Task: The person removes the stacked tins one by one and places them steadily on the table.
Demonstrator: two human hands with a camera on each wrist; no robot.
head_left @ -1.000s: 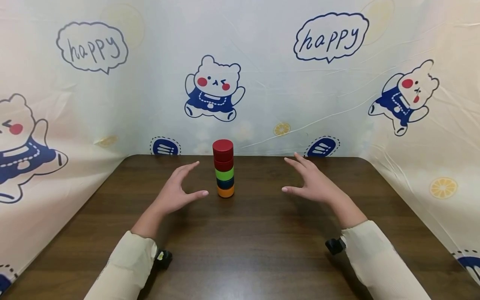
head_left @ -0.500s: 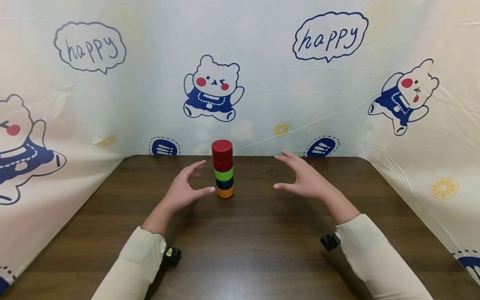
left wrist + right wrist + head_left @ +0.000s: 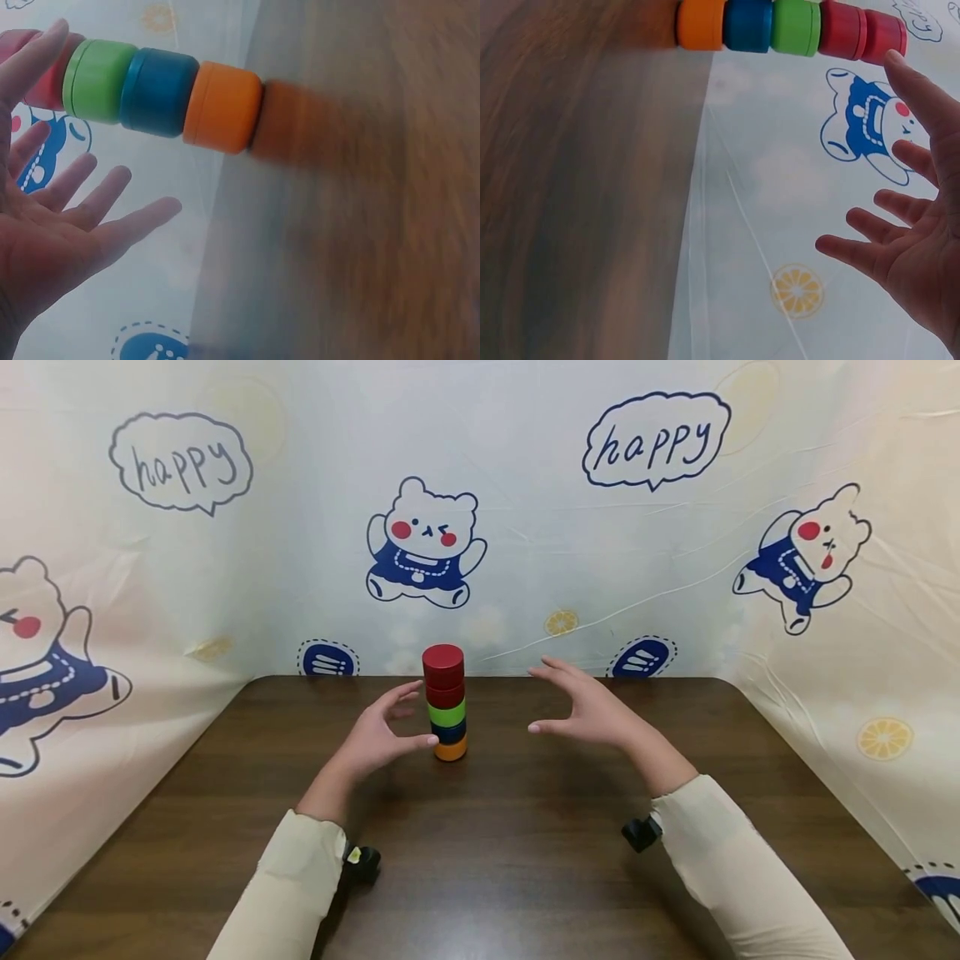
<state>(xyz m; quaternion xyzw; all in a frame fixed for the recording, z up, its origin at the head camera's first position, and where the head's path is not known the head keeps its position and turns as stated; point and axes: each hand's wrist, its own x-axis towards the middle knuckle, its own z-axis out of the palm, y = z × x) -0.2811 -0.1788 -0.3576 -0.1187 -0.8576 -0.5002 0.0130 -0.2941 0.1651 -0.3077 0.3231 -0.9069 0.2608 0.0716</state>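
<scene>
An upright stack [image 3: 447, 716] of short round cylinders stands on the table. Its orange piece [image 3: 223, 107] is at the bottom, below a dark blue piece [image 3: 159, 93] and a green piece [image 3: 794, 27]. Two red pieces top it, the upper red piece [image 3: 443, 667] among them. Beside the stack's left side is my left hand [image 3: 375, 739], fingers spread, its thumb tip overlapping the stack's edge in the head view; contact cannot be made out. My right hand [image 3: 588, 706] hovers to the right, apart from the stack, thumb and fingers held wide with nothing between them.
The brown wooden table [image 3: 480, 860] has its far edge just behind the stack. A pale printed curtain [image 3: 525, 543] with bears and lettering encloses the back and both sides. Dark wrist cameras [image 3: 363, 865] sit at both sleeves.
Both hands have moved inward toward the stack, the left going right and the right going left. The stack has stayed in place.
</scene>
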